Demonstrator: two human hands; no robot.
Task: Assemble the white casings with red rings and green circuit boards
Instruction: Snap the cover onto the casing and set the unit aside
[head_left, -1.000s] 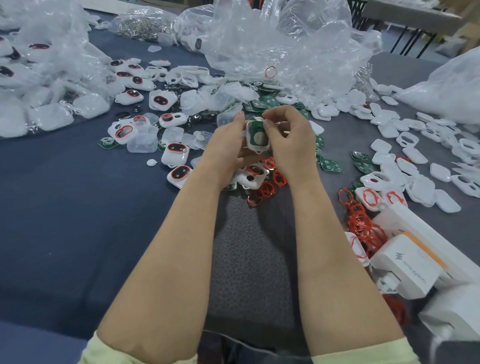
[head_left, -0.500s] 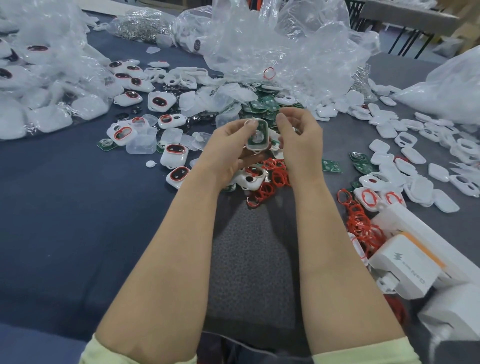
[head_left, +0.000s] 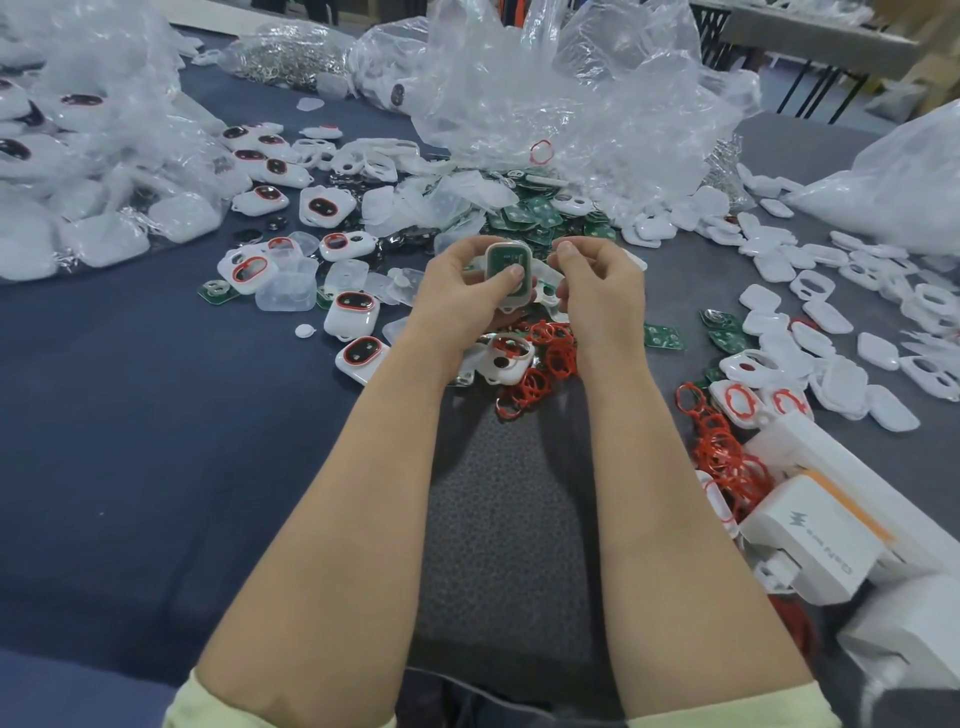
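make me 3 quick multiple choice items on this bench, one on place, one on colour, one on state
1. Where is the loose ring pile? A under the hands B far left C in a bag
2. What colour is the board in the held casing? A blue B green C red
3. What is the left hand doing? A resting flat B gripping the casing C hanging empty

Key: 1 A, the rings lie just below both wrists; 2 B, green shows inside the white shell; 3 B, its thumb presses on the board.

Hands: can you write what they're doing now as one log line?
left hand: holds casing, thumb on board | right hand: off casing
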